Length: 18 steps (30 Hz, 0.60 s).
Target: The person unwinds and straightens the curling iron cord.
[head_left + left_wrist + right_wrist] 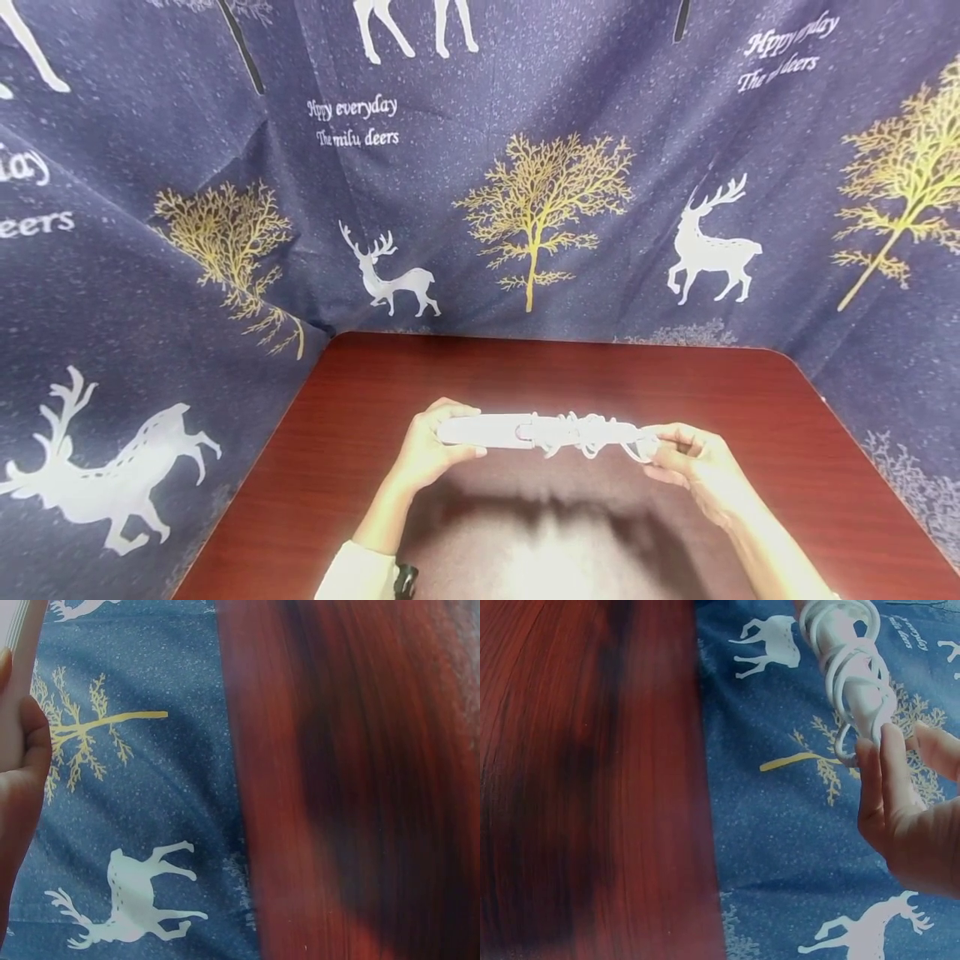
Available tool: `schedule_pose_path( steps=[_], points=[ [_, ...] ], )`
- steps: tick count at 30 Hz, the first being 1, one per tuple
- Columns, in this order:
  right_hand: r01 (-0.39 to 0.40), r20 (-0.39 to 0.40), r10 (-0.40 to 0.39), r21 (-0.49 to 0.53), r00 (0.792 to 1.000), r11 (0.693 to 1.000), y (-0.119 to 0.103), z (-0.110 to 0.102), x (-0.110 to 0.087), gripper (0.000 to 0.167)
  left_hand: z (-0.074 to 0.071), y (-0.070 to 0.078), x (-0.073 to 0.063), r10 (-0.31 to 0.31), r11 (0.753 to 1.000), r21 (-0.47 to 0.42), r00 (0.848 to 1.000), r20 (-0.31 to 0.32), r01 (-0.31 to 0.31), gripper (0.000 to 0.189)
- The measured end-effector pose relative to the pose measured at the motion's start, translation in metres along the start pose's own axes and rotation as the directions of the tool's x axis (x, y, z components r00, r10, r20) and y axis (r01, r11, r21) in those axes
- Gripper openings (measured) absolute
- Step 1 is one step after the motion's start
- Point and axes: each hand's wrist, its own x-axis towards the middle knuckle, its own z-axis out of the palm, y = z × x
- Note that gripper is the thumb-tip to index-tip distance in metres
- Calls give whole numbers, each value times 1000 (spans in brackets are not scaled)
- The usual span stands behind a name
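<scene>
1. White device (487, 431): this elongated unit is extending almost horizontally across the lower centre of the head view, and both hands are supporting it above the desk (375, 375).
2. White cord (592, 433): this is winding in loose loops around the right half of the white device, with one loop projecting at the right end.
3. Left hand (427, 446): this is clamping the left end of the white device, the fingers lying along the upper edge and the thumb along the lower edge. In the left wrist view, the grip is appearing at the left border of the frame.
4. Right hand (697, 467): this is pinching the white cord at the right end of the white device. Whether the fingertips are also touching the body of the unit cannot be told. In the right wrist view, the wrapped section is slanting down from the upper right of the frame to the fingertips.
5. Desk: its reddish-brown surface is filling the lower centre of the head view, with dark shadows falling below the white device.
6. Blue cloth (465, 167): this is hanging behind the desk, displaying white deer, yellow trees and white lettering.
7. Pale sleeve (356, 575): this is covering the left forearm at the bottom of the frame, a black band (406, 581) showing beside it.
</scene>
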Motion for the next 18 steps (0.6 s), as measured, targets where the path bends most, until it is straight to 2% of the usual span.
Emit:
schedule_pose_path(
  steps=[7,9,12,15,17,18],
  points=[
    [-47,-106,33,-132,994,990,-1,4,-3,21,1,4,-1,12,1000,-3,1000,-10,-12,43],
    [-61,-100,48,-135,994,989,-1,3,-2,20,1,5,-2,22,1000,-3,1000,-16,-22,43],
    [-43,12,44,-53,999,998,0,-4,-1,25,0,7,-2,32,999,3,999,-27,-32,42],
    [-41,165,31,55,986,998,1,-12,-1,32,0,7,-2,44,999,12,998,-34,-44,42],
    [-63,202,45,82,978,995,1,-14,-2,33,1,7,-2,56,998,11,998,-33,-56,43],
    [-76,189,63,62,980,995,1,-14,-3,32,1,8,-2,61,998,12,998,-33,-60,43]
  ],
)
